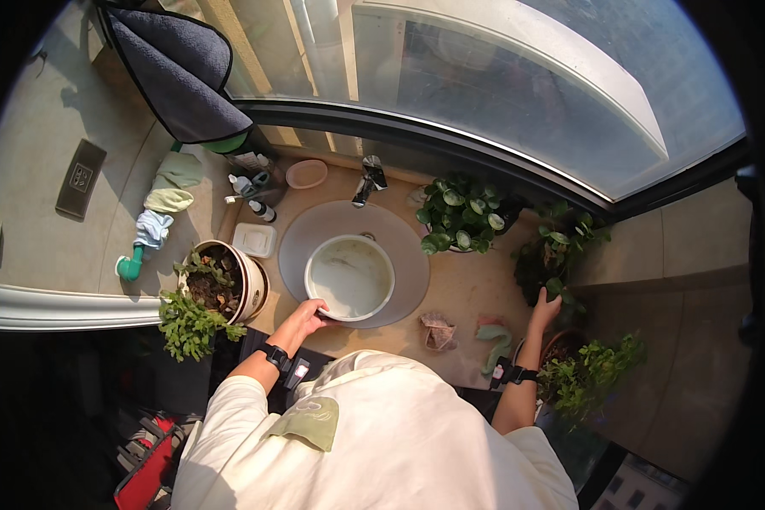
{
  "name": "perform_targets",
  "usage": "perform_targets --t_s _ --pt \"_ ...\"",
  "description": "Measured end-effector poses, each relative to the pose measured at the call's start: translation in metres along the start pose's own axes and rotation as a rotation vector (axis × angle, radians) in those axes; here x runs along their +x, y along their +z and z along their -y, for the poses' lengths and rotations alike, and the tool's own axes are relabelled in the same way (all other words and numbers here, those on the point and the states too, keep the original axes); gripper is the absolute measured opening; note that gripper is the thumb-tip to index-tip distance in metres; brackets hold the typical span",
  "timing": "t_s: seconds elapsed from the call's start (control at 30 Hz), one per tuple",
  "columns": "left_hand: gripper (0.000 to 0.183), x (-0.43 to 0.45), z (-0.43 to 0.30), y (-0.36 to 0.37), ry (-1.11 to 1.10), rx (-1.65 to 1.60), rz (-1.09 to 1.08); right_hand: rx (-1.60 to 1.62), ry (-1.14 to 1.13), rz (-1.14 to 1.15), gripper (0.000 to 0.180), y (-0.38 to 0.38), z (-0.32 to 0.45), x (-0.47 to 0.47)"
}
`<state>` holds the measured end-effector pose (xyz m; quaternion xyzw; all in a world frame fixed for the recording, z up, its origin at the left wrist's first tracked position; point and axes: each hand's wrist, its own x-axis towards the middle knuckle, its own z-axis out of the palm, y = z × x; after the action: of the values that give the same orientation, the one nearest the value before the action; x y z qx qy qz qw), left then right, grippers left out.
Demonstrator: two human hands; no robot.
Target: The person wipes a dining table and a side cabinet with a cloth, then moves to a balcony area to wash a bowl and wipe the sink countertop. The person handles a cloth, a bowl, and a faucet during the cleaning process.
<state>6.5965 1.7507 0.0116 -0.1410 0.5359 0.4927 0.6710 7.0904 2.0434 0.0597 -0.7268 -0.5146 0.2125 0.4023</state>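
Note:
A round white basin (350,278) rests in the oval sink (414,255), with a little cloudy liquid or residue inside. My left hand (309,319) grips its near-left rim. At the right end of the counter, my right hand (547,307) pinches a green leaf (556,287) of a dark bushy plant (558,245). Below that hand, a leafy plant (590,370) grows in a brown pot. The faucet (370,182) stands behind the sink. A crumpled brownish cloth (438,331) and a green cloth (497,344) lie on the counter between my arms.
A round-leaved plant (462,213) stands right of the faucet. On the left are a large potted plant (220,284), a white soap dish (255,240), a small bottle (262,211) and a pink oval dish (306,173). A grey towel (178,76) hangs beside the window.

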Motion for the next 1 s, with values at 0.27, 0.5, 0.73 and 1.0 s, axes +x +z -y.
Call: perform_targets --t_s 0.27,0.5,0.73,1.0 --pt "0.046 -0.008 -0.013 0.007 -0.071 0.002 0.023 0.449 -0.23 0.236 0.026 0.001 0.09 -0.118" --pt "0.048 -0.012 -0.025 0.013 -0.176 0.066 0.053 0.055 -0.141 1.166 0.056 0.132 0.129 -0.184" --pt "0.054 -0.027 -0.038 0.03 -0.192 0.097 0.112 -0.103 0.401 1.368 0.07 0.206 0.134 -0.201" --pt "0.091 -0.049 -0.074 0.051 -0.104 0.449 0.052 0.029 1.112 1.457 0.027 0.231 0.083 -0.199"
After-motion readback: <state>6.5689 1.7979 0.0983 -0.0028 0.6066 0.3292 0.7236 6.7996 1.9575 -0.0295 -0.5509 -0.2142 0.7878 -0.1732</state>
